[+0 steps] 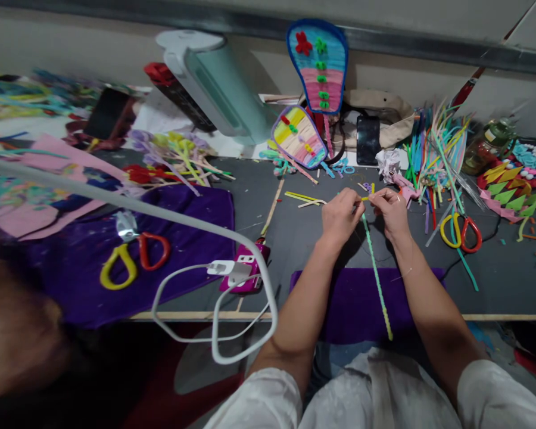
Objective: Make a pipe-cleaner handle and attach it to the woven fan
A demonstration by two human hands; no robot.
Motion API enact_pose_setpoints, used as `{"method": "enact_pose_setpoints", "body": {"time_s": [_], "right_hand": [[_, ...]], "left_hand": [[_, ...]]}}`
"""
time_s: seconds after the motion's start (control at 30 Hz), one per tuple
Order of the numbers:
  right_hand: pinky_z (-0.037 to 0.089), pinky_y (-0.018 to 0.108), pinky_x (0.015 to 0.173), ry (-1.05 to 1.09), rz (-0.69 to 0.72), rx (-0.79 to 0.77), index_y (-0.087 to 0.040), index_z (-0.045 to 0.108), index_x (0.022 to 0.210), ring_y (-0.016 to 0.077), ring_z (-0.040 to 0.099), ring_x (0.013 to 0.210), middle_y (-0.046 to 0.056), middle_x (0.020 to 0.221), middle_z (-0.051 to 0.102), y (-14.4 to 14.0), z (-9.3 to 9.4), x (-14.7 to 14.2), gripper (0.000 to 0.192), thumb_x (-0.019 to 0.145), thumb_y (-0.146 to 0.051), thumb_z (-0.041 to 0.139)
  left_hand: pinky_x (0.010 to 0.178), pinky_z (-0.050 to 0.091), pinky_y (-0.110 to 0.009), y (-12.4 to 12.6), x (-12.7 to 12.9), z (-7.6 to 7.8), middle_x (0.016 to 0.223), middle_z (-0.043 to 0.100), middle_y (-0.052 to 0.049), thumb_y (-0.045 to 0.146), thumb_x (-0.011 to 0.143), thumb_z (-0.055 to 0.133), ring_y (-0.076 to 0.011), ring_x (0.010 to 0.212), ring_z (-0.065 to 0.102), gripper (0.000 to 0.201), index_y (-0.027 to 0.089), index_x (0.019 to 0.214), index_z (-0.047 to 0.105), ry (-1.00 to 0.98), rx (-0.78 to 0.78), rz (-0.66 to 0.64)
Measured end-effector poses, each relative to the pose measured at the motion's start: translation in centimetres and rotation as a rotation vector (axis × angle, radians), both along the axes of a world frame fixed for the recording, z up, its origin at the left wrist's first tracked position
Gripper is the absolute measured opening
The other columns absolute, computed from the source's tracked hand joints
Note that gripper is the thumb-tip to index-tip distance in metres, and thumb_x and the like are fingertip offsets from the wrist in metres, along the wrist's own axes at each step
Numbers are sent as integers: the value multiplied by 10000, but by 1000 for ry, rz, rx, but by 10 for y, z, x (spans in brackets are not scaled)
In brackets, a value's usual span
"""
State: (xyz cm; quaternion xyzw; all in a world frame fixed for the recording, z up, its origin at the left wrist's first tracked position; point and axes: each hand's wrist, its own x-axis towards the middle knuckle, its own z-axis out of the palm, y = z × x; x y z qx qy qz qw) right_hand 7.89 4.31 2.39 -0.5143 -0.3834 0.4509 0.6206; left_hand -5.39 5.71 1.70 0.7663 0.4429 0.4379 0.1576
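- Green pipe cleaner [377,274] runs in a long, nearly straight line from the two hands down toward the person, crossing a purple cloth [339,304] at the near edge of the grey table [295,238]; its lower end hangs a little past the table edge.
- Left hand [340,217] has its fingers closed together in a pinch on the upper end of the green pipe cleaner, where a small yellow piece [365,198] also shows (how the two are joined I cannot tell).
- Right hand [390,211] is just beside the left, with fingertips bent inward and closed on the same upper end from the other side; the two hands are almost touching.
- Scissors with one yellow and one red handle [462,231] lie on the table to the right of the right hand, near a pile of colored pipe cleaners [438,149].
- Crumpled white paper [388,162] sits just behind the hands.
- Two flat shield-shaped pieces covered in colored stripes, the blue-edged one [318,65] and the smaller yellow one [298,136], stand behind the hands by the wall.
- Second scissors [134,259] lie on a larger purple cloth [192,232] far to the left, and a white cable [214,333] loops near a pink power adapter [245,271].
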Motion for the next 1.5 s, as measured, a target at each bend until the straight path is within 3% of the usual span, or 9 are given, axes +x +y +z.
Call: {"method": "enact_pose_setpoints", "body": {"time_s": [0.1, 0.2, 0.3, 0.47, 0.67, 0.87, 1.13, 1.33, 1.5], "right_hand": [[329, 212, 450, 3, 3, 3, -191, 578, 610, 70, 422, 477, -50, 554, 546, 0, 0, -1, 196, 640, -329, 714], [333, 216, 459, 10, -3, 15, -194, 578, 621, 72, 422, 487, -51, 560, 543, 0, 1, 0, 193, 643, -334, 709], [322, 219, 461, 4, -6, 43, -197, 575, 633, 73, 408, 483, -60, 545, 512, 0, 1, 3, 192, 650, -333, 710], [301, 227, 472, -62, 33, 110, -199, 562, 640, 78, 389, 489, -61, 539, 482, 1, -2, 6, 222, 677, -349, 721], [318, 244, 519, -162, 55, 150, -195, 562, 652, 84, 384, 525, -53, 568, 481, -1, 0, 9, 223, 705, -359, 704], [345, 256, 556, -218, 99, 151, -196, 563, 652, 94, 397, 552, -47, 588, 482, -4, 2, 12, 220, 710, -360, 698], [324, 253, 546, -229, 82, 98, -192, 557, 620, 94, 397, 551, -45, 582, 492, -2, -3, 9, 224, 688, -343, 708], [297, 246, 509, -175, 72, 38, -196, 554, 606, 87, 377, 517, -57, 541, 464, -3, -2, 5, 230, 661, -346, 720], [278, 239, 481, -118, 54, 5, -195, 557, 604, 82, 375, 477, -65, 501, 456, -2, -4, 2, 224, 648, -344, 719]], "left_hand": [[635, 337, -259, -1, 2, 0, 737, 558, -24, 193, 836, 526, -142, 683, 505, 109, 192, 729, 544, 4, 28, 36], [622, 358, -242, -1, 4, 1, 731, 582, -5, 207, 814, 560, -120, 654, 507, 45, 184, 775, 567, -77, -62, 33], [567, 361, -227, 2, 4, 3, 637, 566, 20, 292, 785, 615, -98, 566, 480, 142, 172, 720, 576, -243, -321, -12], [493, 399, -224, 6, -2, 6, 558, 571, 5, 409, 728, 677, -83, 462, 477, 300, 150, 615, 575, -581, -861, -263], [528, 471, -209, 10, -9, 3, 631, 638, -18, 389, 613, 811, -74, 495, 543, 331, 125, 706, 635, -768, -1139, -367], [576, 536, -253, 14, -12, -4, 720, 672, -59, 424, 662, 772, -108, 574, 606, 355, 101, 769, 670, -877, -1197, -386], [586, 540, -246, 16, -14, -5, 715, 684, -49, 275, 621, 779, -95, 564, 596, 273, 106, 799, 662, -945, -1201, -340], [619, 540, -260, 16, -17, -4, 709, 691, -42, 262, 574, 798, -97, 568, 599, 290, 114, 787, 668, -964, -1144, -327], [647, 516, -257, 14, -17, -1, 717, 690, -32, 290, 582, 804, -105, 602, 603, 294, 125, 792, 682, -890, -1009, -296]]}}
